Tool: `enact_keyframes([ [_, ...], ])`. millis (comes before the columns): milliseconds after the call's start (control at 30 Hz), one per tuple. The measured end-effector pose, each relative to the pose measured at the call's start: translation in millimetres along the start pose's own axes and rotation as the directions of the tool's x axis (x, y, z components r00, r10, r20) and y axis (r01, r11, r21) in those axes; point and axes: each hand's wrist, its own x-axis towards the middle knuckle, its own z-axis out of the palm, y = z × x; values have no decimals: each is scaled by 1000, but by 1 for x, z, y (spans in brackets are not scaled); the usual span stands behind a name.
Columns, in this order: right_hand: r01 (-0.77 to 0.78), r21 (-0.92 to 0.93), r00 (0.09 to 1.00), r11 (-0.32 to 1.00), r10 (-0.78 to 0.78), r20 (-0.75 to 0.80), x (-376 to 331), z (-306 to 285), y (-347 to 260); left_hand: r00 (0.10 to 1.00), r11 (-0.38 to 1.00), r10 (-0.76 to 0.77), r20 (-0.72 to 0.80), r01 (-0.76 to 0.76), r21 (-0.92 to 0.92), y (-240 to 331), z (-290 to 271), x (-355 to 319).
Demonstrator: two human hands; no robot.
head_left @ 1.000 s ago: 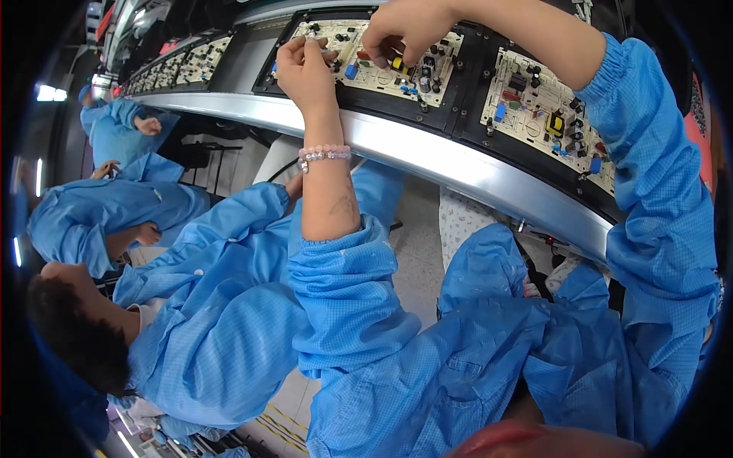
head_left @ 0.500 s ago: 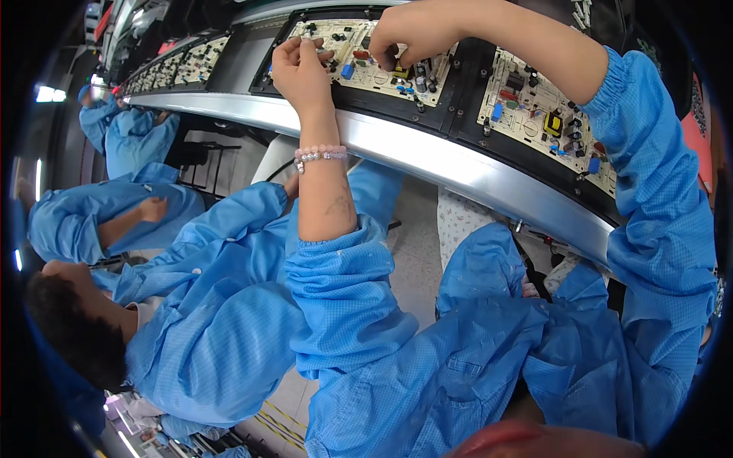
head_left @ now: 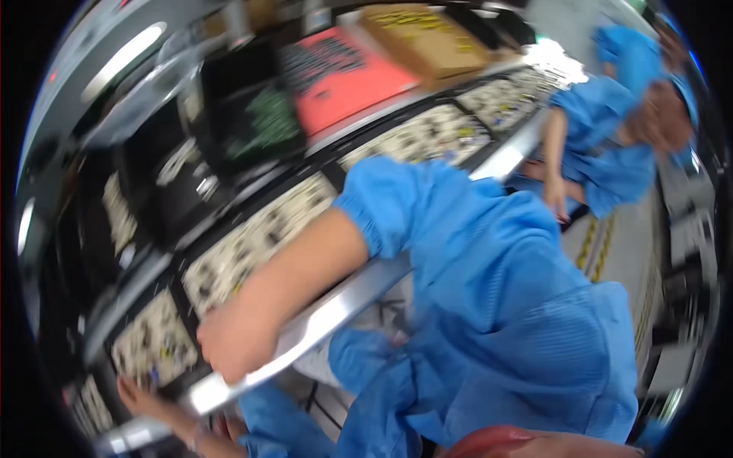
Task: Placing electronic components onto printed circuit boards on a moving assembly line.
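The picture is blurred and tilted. My right hand (head_left: 233, 343) reaches out of a blue sleeve (head_left: 450, 229) and lies curled over the shiny metal rail (head_left: 336, 313), at the near edge of a pale circuit board (head_left: 252, 244). My left hand (head_left: 141, 393), with a beaded bracelet at the wrist, sits low at the left, fingers against the rail below another circuit board (head_left: 149, 347). The blur hides whether either hand holds anything.
More circuit boards (head_left: 427, 133) run in a row along the line toward the upper right. Behind them stand black trays (head_left: 183, 183), a red sheet (head_left: 347, 76) and a cardboard box (head_left: 427, 38). A co-worker in blue (head_left: 611, 153) sits at the rail farther along.
The view has swung and tilted sharply, so the line now runs diagonally. Both hands have come off the middle of the board toward the rail. A different co-worker shows at the upper right.
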Motion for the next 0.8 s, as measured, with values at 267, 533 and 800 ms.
enact_keyframes([
  [267, -256, -178, 827, 950, 120, -549, -116, -103, -68, 959, 964, -252, -127, 261, 55, 20, 37, 17],
  [533, -293, -362, 670, 885, -80, -738, -145, -157, -142, 929, 943, -331, -164, 322, -82, 59, 57, 13],
  [800, -309, -342, 475, 887, -168, -864, -129, -158, -143, 924, 939, -333, -189, 308, -153, 60, 51, 12],
])
